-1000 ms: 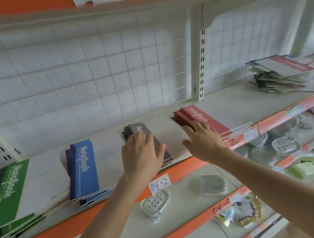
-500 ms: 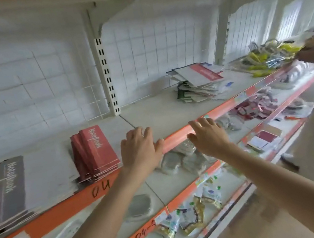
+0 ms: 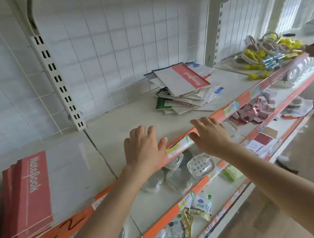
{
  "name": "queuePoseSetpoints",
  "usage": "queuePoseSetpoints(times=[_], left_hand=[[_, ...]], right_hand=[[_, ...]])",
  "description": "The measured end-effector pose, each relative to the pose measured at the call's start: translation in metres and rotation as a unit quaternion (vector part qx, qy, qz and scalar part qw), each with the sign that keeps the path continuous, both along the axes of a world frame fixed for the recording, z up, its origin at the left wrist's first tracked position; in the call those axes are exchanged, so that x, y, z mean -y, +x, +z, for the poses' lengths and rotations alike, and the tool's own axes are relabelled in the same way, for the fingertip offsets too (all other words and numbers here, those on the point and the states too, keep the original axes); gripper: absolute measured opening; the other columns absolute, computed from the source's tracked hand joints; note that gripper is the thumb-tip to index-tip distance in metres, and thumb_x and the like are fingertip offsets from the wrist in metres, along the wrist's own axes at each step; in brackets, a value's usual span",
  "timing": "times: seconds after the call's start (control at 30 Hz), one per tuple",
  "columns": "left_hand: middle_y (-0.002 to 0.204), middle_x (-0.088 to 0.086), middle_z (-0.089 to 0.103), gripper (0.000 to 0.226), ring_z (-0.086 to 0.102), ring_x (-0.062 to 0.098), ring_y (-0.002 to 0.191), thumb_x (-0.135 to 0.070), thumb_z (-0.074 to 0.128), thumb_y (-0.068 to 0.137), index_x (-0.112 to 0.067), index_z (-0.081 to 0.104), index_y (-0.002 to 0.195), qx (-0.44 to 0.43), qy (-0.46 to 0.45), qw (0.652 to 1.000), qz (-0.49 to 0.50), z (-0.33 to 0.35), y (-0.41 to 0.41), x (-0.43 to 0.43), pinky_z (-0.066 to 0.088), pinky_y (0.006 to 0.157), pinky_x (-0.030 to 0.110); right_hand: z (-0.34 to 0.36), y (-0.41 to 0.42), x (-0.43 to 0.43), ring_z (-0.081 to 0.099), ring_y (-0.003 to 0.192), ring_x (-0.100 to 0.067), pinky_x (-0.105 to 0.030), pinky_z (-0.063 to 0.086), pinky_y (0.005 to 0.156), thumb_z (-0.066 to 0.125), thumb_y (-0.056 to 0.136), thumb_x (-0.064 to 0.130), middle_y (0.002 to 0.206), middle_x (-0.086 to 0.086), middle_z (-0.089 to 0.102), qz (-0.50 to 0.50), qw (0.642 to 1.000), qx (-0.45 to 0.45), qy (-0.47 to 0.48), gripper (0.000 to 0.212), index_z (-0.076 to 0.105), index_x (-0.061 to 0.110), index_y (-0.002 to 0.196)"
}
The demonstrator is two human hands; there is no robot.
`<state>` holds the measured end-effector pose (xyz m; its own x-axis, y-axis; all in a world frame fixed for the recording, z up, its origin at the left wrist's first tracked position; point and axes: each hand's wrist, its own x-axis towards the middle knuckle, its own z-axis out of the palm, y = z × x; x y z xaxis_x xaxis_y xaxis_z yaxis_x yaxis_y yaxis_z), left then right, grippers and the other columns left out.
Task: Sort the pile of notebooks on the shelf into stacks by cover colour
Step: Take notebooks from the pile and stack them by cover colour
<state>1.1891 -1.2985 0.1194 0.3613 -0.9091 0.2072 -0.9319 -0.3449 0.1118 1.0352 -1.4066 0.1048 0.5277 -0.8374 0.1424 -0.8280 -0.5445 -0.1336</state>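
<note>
While the left hand [image 3: 143, 149] and right hand [image 3: 210, 137] are held empty, fingers [image 3: 140, 131] spread, over the shelf [image 3: 123, 124] edge, the unsorted pile [image 3: 188, 101] lies beyond — rightward. Its top notebook [image 3: 181, 78] should be lifted singly.

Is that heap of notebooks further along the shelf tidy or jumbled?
Jumbled: the notebook pile has covers pointing different ways, with corners sticking out on several sides.
</note>
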Motion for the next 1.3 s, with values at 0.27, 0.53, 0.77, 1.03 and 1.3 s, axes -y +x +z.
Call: queuePoseSetpoints(times=[0.27,0.53,0.77,1.03,1.3], left_hand=[[0.133,0.006,0.045,0.048,0.037,0.026,0.126,-0.047,0.030,0.098,-0.015,0.044,0.132,0.009,-0.043,0.998,0.044,0.017,0.020,0.093,0.035,0.094,0.036],[0.135,0.006,0.046,0.048,0.039,0.026,0.126,-0.044,0.032,0.098,-0.014,0.046,0.132,-0.001,-0.070,0.995,0.077,0.022,0.034,0.138,0.036,0.094,0.034],[0.093,0.011,0.068,0.047,0.068,0.018,0.075,-0.047,0.035,0.098,-0.009,0.062,0.097,-0.519,-0.236,0.812,0.127,0.017,0.040,0.158,0.047,0.068,0.031],[0.101,0.028,0.066,0.074,0.069,0.039,0.077,-0.032,0.090,0.045,0.010,0.066,0.100,-0.861,-0.356,0.348,0.108,0.003,0.068,0.137,0.059,0.059,0.042],[0.065,0.009,0.070,0.021,0.068,0.019,0.056,-0.009,0.038,0.098,-0.005,0.058,0.093,-0.790,-0.469,0.370,0.136,0.025,0.043,0.139,0.056,0.052,0.031]], right_hand=[[0.034,0.051,0.113,0.024,0.136,-0.028,-0.044,0.024,0.110,0.042,0.096,0.036,0.145,-0.008,0.033,0.073,0.994,0.022,-0.077,0.049,0.032,0.016,0.140],[0.036,0.091,0.160,0.057,0.100,-0.027,-0.036,0.050,0.081,0.044,0.096,0.030,0.103,-0.008,0.057,0.089,0.994,-0.014,-0.066,0.025,0.052,0.011,0.111],[0.056,0.077,0.191,0.045,0.052,-0.020,-0.023,0.034,0.048,0.046,0.089,0.000,0.062,-0.002,0.049,0.225,0.908,0.342,-0.091,0.020,0.065,-0.004,0.084],[0.051,0.058,0.226,0.050,0.103,0.010,-0.014,0.041,0.091,0.046,0.092,0.024,0.101,0.000,0.059,0.489,0.781,0.386,0.043,0.022,0.067,0.017,0.093],[0.057,0.065,0.229,0.052,0.102,-0.022,-0.030,0.043,0.089,0.055,0.089,0.004,0.111,-0.008,0.056,0.283,0.891,0.330,0.132,0.040,0.048,0.007,0.129]])
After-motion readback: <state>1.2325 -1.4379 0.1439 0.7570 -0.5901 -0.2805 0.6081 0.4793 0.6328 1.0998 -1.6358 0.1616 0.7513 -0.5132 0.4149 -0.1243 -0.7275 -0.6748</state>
